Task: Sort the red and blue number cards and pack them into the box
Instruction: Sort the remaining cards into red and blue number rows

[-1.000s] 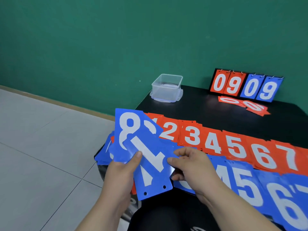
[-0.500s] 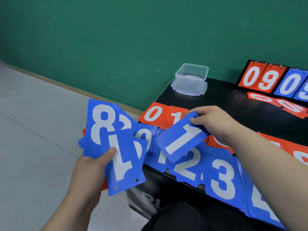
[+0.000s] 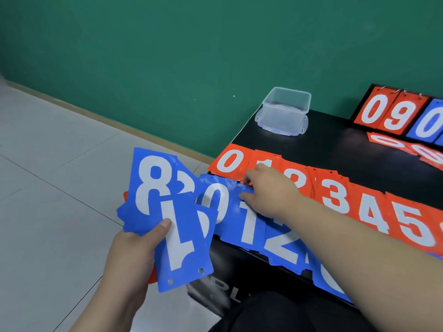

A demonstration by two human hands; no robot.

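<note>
My left hand (image 3: 129,255) grips a fan of blue cards (image 3: 155,178) off the table's left edge, with an 8 behind and an upside-down 1 card (image 3: 182,248) in front under my thumb. My right hand (image 3: 271,190) reaches across and pinches the top edge of a blue 1 card (image 3: 249,228), which lies flat in the near blue row beside a blue 0 (image 3: 215,197). Behind it runs the red row (image 3: 335,195) from 0 to 5. The clear plastic box (image 3: 285,111) stands open and empty at the table's far left corner.
A flip scoreboard (image 3: 393,113) with red and blue digits stands at the back right, with loose red cards (image 3: 407,149) lying before it. The black table (image 3: 335,140) ends at the left, with tiled floor beyond. A green wall rises behind.
My right hand carried the blue 1 card from mid-air down onto the blue row next to the 0. The left hand's fan stayed roughly where it was.
</note>
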